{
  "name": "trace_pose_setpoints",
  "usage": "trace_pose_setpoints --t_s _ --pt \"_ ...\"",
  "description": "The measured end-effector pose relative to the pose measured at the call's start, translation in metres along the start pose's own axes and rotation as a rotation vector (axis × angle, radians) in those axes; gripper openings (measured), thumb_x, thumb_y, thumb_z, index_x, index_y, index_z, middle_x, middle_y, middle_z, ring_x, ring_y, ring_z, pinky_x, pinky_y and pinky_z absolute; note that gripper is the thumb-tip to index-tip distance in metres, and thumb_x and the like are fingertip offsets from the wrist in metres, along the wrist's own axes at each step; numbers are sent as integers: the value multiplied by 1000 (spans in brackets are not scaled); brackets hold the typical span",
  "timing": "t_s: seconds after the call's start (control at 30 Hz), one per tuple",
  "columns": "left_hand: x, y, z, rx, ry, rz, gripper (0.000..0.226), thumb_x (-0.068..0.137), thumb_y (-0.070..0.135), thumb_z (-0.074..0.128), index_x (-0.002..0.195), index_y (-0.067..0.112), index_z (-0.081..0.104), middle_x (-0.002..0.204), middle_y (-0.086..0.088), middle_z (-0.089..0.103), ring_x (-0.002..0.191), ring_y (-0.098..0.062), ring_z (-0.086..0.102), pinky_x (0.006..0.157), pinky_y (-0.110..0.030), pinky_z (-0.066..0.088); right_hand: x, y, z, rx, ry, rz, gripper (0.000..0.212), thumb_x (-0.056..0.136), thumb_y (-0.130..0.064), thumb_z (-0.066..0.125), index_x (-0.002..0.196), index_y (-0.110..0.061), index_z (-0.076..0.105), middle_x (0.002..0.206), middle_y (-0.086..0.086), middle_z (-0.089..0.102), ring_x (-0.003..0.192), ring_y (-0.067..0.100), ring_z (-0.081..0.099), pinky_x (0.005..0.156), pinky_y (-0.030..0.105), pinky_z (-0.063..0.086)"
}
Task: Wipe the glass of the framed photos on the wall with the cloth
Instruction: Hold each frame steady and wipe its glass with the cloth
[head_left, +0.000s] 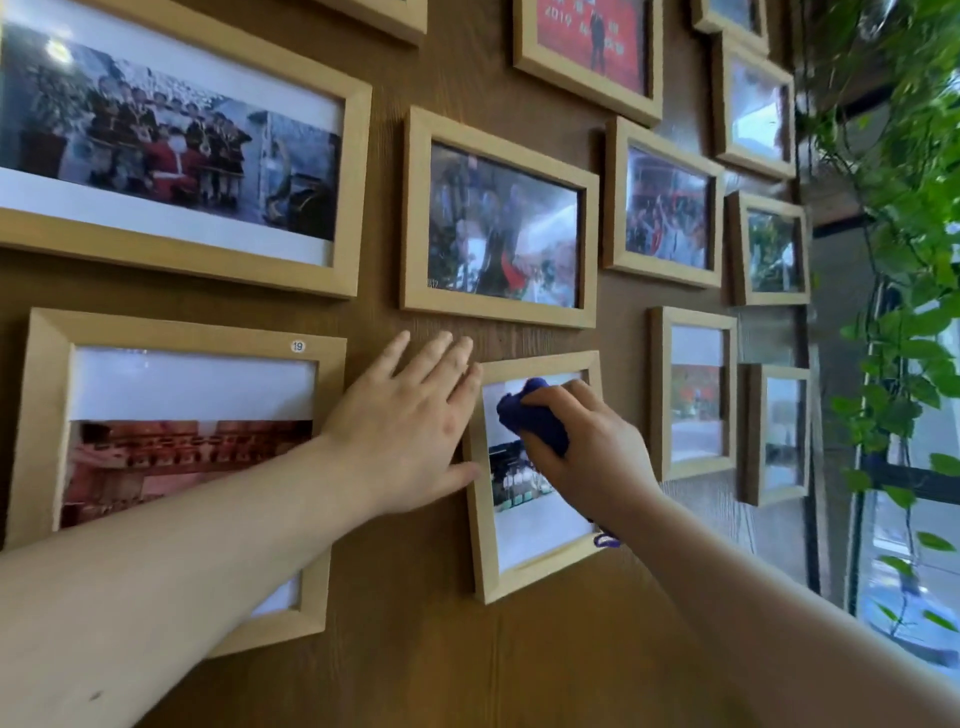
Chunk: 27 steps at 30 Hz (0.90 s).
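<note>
Nearest to you, both forearms reach up and forward to the wooden wall (519, 660). Your left hand (410, 421) lies flat and unclenched on the wall, grasping nothing, with its fingertips against the left edge of the small portrait frame (480, 540), where it appears to steady that frame. Your right hand (587, 447) is clenched around the bunched blue cloth (530, 421) and presses it onto the upper part of the same frame's glass (540, 530). The relation governing the next stroke: the frame's long axis runs vertically, slightly tilted, and the bulk of the uncovered glass lies below the cloth, toward your wrist. Judged from this, the stroke should travel downward along that axis, using the right hand, which is already on the glass. Maintain the left hand's bracing contact, since a tilted frame may swing under pressure. Beyond this frame, the landscape frame (498, 218) above, the tall frame (693, 395) just to the right and the remaining frames await wiping. Farthest right, green foliage (904, 260) hangs before a window.
</note>
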<state>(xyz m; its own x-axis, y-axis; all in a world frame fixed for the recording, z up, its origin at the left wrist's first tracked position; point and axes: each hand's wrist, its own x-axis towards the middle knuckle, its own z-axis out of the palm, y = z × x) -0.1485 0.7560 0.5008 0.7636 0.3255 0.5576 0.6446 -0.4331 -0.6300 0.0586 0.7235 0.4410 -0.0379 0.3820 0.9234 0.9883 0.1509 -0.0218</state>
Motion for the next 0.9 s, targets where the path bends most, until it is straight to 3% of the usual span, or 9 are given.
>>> trace_pose_setpoints --t_s 0.47,0.73,0.9 --pt "29 11 38 -61 37 -66 96 84 64 48 150 18 -2 161 -13 3 147 -29 -5 117 -57 2 5 1 29 -38 7 17 33 86 -32 61 116 -25 51 103 -2 56 74 18 56 52 35 53" --pt "31 14 45 -49 55 -79 101 81 69 49 150 16 -1 161 -15 4 147 -31 -5 116 -59 2 3 55 22 -2 91 394 30 86 -36 58 113 -31 48 101 -3 53 72 16 54 57 37 53" --pt "31 15 44 -51 62 -84 98 82 66 48 150 16 -1 161 -15 4 147 -31 -5 116 -59 2 0 26 25 51 36 250 31 87 -32 60 115 -28 49 107 -4 53 77 15 55 57 32 52"
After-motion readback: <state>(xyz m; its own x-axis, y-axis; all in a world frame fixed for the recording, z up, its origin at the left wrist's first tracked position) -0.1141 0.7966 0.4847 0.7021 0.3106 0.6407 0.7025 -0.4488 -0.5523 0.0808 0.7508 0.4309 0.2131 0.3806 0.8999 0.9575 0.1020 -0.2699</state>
